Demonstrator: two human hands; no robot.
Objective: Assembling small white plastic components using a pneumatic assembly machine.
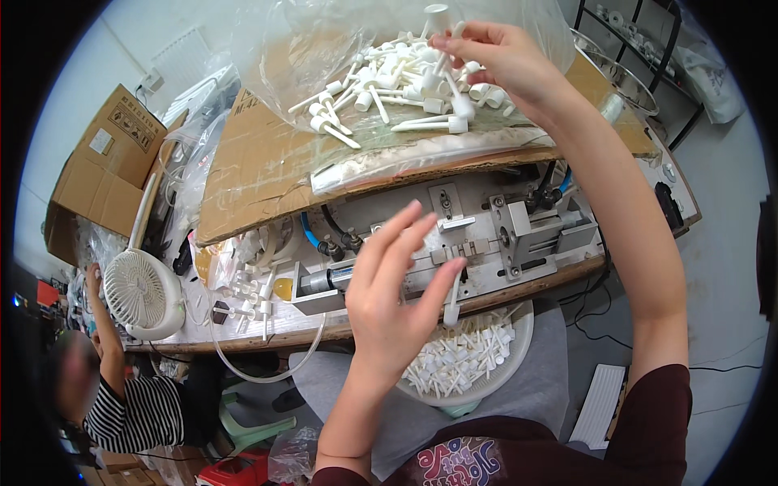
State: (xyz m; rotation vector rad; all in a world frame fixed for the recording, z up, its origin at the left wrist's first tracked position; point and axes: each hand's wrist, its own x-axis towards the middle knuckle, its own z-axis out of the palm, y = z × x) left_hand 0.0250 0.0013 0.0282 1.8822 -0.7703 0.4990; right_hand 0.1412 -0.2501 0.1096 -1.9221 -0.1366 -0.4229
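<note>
My right hand (498, 61) is raised over a pile of white plastic capped stems (389, 69) on a cardboard sheet. Its fingers pinch a white capped stem (437, 11), and other white stems overlap just below the fingers. My left hand (389, 283) is open, thumb and fingers apart, in front of a metal clamping fixture (462, 251) on the bench. Just below the left thumb tip is another white capped stem (451, 312), apparently loose in the air above a round basket (523, 340) of similar small white parts in my lap.
Cardboard (267, 162) and clear plastic film (284, 49) cover the back of the bench. Pneumatic cylinders (320, 283) with hoses flank the fixture. Several white parts and a white fan (144, 293) lie at left, where a person in a striped top (138, 413) sits.
</note>
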